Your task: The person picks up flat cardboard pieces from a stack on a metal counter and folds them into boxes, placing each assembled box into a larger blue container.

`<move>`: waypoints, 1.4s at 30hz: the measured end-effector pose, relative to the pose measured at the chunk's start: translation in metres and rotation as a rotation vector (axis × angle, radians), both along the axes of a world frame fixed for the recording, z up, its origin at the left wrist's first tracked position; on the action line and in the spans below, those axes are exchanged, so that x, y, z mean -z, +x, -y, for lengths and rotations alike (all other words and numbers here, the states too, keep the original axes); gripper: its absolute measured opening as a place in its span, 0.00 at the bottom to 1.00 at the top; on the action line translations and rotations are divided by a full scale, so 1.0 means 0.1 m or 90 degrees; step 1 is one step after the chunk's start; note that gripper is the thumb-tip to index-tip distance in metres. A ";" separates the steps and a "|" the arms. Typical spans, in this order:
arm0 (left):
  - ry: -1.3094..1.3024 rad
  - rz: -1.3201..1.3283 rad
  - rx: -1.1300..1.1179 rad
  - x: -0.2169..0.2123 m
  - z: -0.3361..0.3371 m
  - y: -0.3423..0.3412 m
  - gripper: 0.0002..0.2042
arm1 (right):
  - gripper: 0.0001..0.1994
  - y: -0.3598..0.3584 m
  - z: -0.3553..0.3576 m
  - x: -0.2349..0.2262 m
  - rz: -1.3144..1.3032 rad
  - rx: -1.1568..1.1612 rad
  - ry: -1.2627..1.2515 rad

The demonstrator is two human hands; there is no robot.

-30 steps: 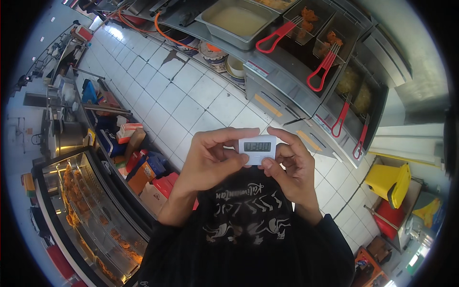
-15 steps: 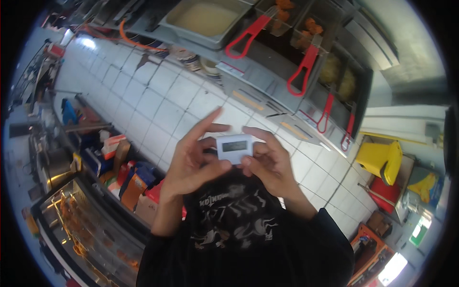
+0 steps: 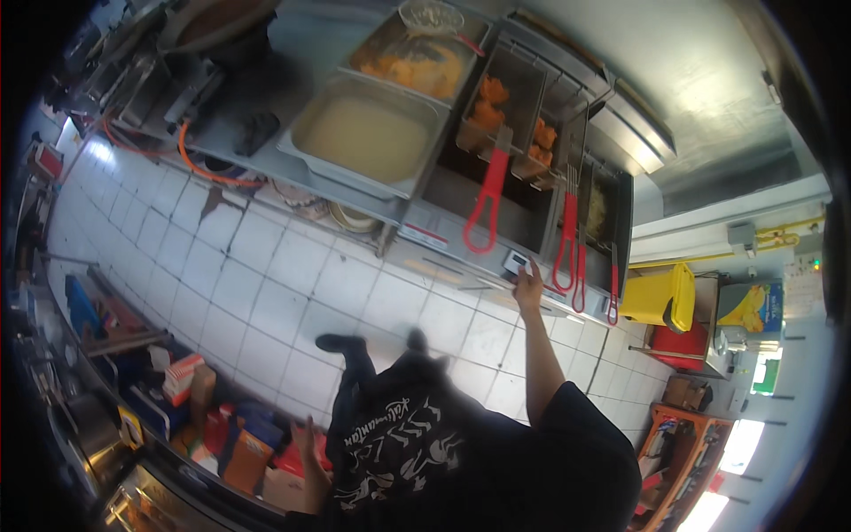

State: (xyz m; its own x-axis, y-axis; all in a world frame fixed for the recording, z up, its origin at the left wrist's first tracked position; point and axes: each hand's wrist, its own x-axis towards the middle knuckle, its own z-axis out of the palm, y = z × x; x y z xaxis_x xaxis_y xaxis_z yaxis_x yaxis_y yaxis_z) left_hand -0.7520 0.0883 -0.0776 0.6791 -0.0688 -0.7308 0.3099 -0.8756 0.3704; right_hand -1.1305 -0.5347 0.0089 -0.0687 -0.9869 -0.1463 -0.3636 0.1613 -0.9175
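My right arm reaches out to the front of the fryer [image 3: 425, 223]. In my right hand [image 3: 529, 285] is a small white digital timer [image 3: 516, 262], held against the fryer's front edge beside the basket handles. Near it are fryer baskets with red handles; one basket [image 3: 502, 93] holds orange-brown fried pieces, and its red handle [image 3: 487, 206] hangs just left of the timer. My left hand [image 3: 306, 450] is low at my side, fingers apart and empty, in front of boxes on the floor side.
Left of the fryer stand a steel pan of pale liquid [image 3: 368, 133] and a tray of orange-yellow coating [image 3: 417, 66]. A yellow bin [image 3: 660, 297] stands at the right. Behind my left side is a glass food display [image 3: 142, 505]. White tiles [image 3: 284, 301] cover the floor.
Both hands held the timer in front of my chest; my left has let go and dropped to my side. My right has carried the timer forward to the fryer, and my body has come nearer.
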 end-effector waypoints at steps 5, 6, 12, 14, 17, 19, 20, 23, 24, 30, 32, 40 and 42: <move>0.066 -0.161 -0.365 0.15 -0.99 0.34 0.43 | 0.29 0.29 -0.15 0.22 -0.439 0.277 0.036; 0.055 -0.155 -0.432 0.15 -1.10 0.49 0.42 | 0.27 0.54 -0.28 0.34 -0.481 0.346 0.022; -0.152 -0.224 -0.562 0.65 -0.68 1.48 0.39 | 0.25 0.60 -0.61 1.02 -0.477 0.117 0.284; -0.254 -0.167 -0.542 0.88 -0.59 2.15 0.41 | 0.17 1.55 -0.92 1.42 -0.302 -0.034 0.682; -0.096 -0.105 -0.404 0.65 -0.51 3.38 0.47 | 0.21 3.50 -1.51 1.45 -0.274 -0.632 0.616; -0.114 -0.056 -0.284 0.54 -0.21 4.08 0.46 | 0.24 4.63 -1.30 1.46 -0.459 -0.516 0.779; -0.143 -0.040 -0.301 0.49 -0.07 4.40 0.45 | 0.24 5.18 -1.16 1.59 -0.466 -0.569 0.796; -0.189 0.043 -0.362 0.10 -0.01 5.43 0.44 | 0.25 7.16 -1.08 1.70 -0.493 -0.672 0.859; -0.198 0.071 -0.400 -0.06 -0.08 5.73 0.42 | 0.25 7.83 -1.12 1.64 -0.491 -0.765 0.849; -0.229 0.197 -0.631 -0.14 -0.64 7.08 0.36 | 0.26 11.54 -1.62 1.07 -0.365 -0.925 0.614; -0.196 0.150 -0.676 0.17 -0.75 7.33 0.33 | 0.24 12.46 -1.75 1.13 -0.208 -0.888 0.529; -0.383 -0.278 -0.673 0.38 -1.23 9.14 0.32 | 0.25 14.19 -1.64 1.70 -0.472 -0.703 0.509; -0.399 -0.297 -0.656 0.22 -1.48 9.94 0.33 | 0.25 14.42 -1.87 1.46 -0.604 -0.682 0.612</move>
State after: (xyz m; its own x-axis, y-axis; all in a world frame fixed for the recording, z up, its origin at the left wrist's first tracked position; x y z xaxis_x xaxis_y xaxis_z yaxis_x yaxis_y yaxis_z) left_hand 0.2425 0.2362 -0.0992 0.3147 -0.0846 -0.9454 0.9447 0.1250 0.3032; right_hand 0.3115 -0.3477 -0.1374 0.1052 -0.2380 -0.9656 -0.9824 -0.1754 -0.0638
